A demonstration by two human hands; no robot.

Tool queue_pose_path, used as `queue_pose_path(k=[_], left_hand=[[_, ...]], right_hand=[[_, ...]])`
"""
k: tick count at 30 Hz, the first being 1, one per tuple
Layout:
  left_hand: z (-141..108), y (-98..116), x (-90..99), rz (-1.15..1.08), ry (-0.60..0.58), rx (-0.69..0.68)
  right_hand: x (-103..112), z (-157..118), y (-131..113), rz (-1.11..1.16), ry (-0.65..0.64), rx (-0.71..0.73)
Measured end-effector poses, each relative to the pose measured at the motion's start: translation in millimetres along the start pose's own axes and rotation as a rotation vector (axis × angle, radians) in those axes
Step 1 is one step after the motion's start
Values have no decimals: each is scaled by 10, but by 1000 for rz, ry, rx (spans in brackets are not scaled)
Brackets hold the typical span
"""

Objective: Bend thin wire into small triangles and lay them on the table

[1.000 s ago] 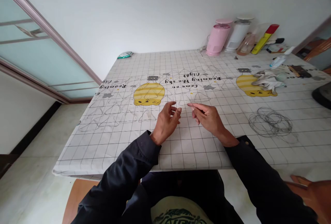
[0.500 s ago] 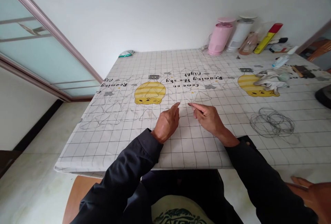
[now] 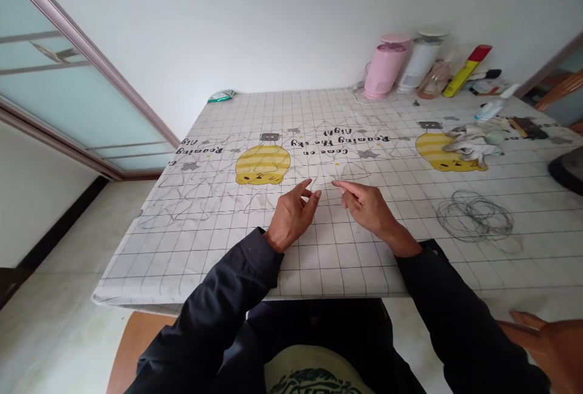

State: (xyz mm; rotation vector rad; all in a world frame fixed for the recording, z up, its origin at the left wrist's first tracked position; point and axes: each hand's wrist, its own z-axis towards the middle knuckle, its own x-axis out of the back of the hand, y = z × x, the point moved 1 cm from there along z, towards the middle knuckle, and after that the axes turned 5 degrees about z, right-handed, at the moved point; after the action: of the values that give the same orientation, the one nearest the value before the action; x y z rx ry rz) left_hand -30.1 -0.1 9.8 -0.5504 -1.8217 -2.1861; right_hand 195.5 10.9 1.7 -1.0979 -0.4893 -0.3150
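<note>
My left hand (image 3: 294, 215) hovers over the near middle of the table, its thumb and index finger apart with nothing seen between them. Just to its right, my right hand (image 3: 367, 207) is closed in a pinch, index finger pointing left. A very fine strand seems to be at its fingertips, hardly visible against the cloth. Thin grey wire (image 3: 357, 175) lies in loose bends across the cloth beyond both hands and spreads to the left. A tangled coil of darker wire (image 3: 476, 217) rests right of my right hand.
The checked tablecloth (image 3: 218, 263) has yellow bear prints. A crumpled glove (image 3: 473, 142) lies on the right, near a clear bottle (image 3: 494, 105). Along the wall stand a pink cylinder (image 3: 386, 69), a white cylinder (image 3: 419, 63) and a yellow-red tube (image 3: 467, 72). A green packet (image 3: 221, 96) sits at the far left corner.
My left thumb and index finger have parted from their pinch. My right hand keeps nearly the same pose and place. The view has shifted slightly.
</note>
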Motion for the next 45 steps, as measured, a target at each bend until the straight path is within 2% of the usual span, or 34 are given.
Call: queue_pose_path(k=[5, 8, 12, 16, 18, 22, 33, 36, 42, 45], left_hand=[[12, -11, 19, -62, -3, 1], [21, -40, -6, -127, -25, 46], [24, -65, -27, -185, -25, 47], [18, -50, -6, -145, 16, 14], [12, -27, 2, -123, 16, 21], [4, 16, 1, -99, -11, 29], [14, -34, -7, -141, 27, -3], [59, -2, 93, -182, 156, -49], [224, 105, 596, -200, 699, -266], [268, 101, 760, -193, 820, -322]], right_hand=[[44, 4, -64, 121, 17, -133], [33, -3, -56, 132, 33, -148], [-12, -23, -3, 13, 90, -1], [-47, -46, 26, -57, -12, 193], [-29, -47, 20, -66, -10, 160], [45, -29, -23, -68, 79, 54], [81, -3, -93, 53, 70, -48], [107, -3, -78, 86, 49, -90], [49, -86, -46, 231, -93, -282], [-42, -151, -60, 271, -161, -379]])
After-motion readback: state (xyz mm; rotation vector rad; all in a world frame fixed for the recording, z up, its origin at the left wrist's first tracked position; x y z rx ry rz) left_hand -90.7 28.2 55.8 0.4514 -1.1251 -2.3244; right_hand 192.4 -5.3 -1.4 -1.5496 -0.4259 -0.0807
